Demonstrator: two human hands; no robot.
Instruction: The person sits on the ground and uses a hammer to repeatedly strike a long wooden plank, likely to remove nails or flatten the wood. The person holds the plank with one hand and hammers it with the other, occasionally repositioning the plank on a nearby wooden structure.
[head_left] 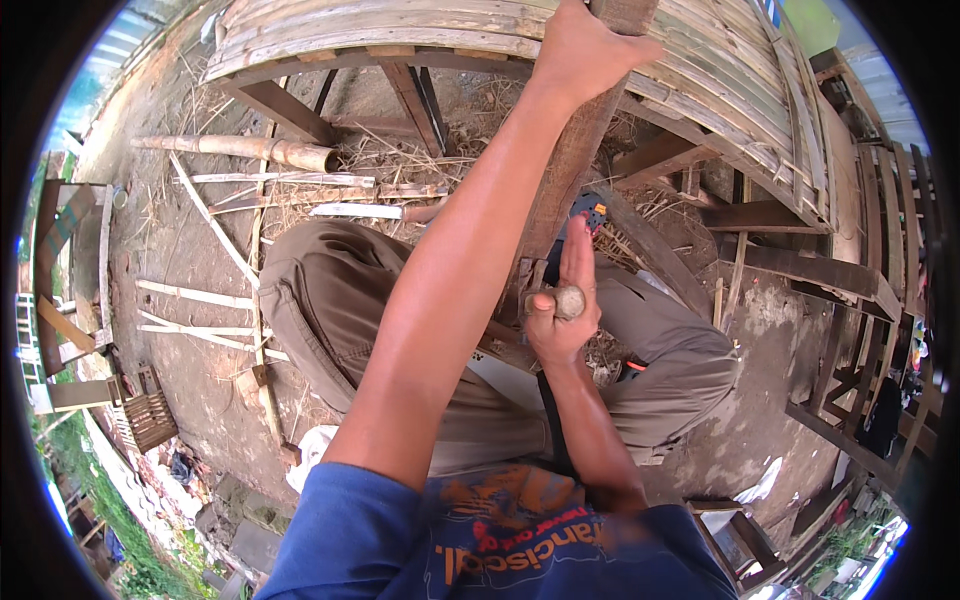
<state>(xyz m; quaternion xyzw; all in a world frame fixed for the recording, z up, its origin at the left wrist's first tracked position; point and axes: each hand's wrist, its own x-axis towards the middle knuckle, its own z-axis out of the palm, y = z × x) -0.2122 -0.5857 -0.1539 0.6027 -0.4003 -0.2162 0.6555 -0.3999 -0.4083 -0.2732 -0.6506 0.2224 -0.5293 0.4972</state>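
Between the person's knees a weathered wooden plank [560, 190] stands steeply on end, running from the lap up to the slatted bamboo panel [700, 70] overhead. It looks stiff, rough-sawn and fairly heavy, dry enough to splinter but not slippery. The left hand [585, 50] is wrapped around its upper end, fingers closed over the edge, which seems the natural place to steady so long a piece. The right hand [562, 300] sits low against the same plank, its fingers stretched flat up the wood while the thumb side pinches a small round grey knob [570, 301], possibly the butt of a tool handle, though the view is too poor to be sure. Any grip lower down would best go on the plank's narrow edges, where the grain gives purchase.

Outward from there, the person's khaki trousers [340, 300] frame the work. A dark tool with an orange patch [592, 212] lies just beside the plank on the right. Room is tight above and to the right, where the bamboo panel and timber frame pieces [780, 260] crowd in. To the left the dirt ground [190, 340] is more open, strewn with split bamboo strips [210, 215], a thick bamboo pole [240, 150] and a long blade [360, 211] whose edge deserves care.
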